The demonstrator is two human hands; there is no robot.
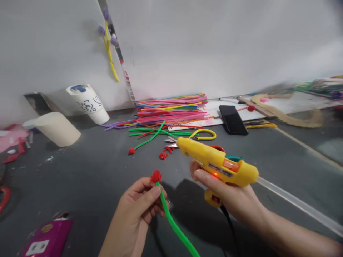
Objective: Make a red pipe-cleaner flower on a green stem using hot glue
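Magenta pack (46, 242) is sitting at the table's near-left corner. Your left hand (136, 210) is pinching the green pipe cleaner (174, 223) just under its red tuft (155, 176), close to the near edge. Pipe cleaner pile (171, 109) is lying by the far edge. Your right hand (230, 194) is gripping the yellow glue gun (217, 162), nozzle pointing left, apart from the tuft. Phone (233, 119) is lying far-right.

Phone (233, 119) lies behind glue gun (217, 162), right of pile (173, 109).

Bare left grip (137, 210), right grip (230, 198), bare forearms (294, 236)
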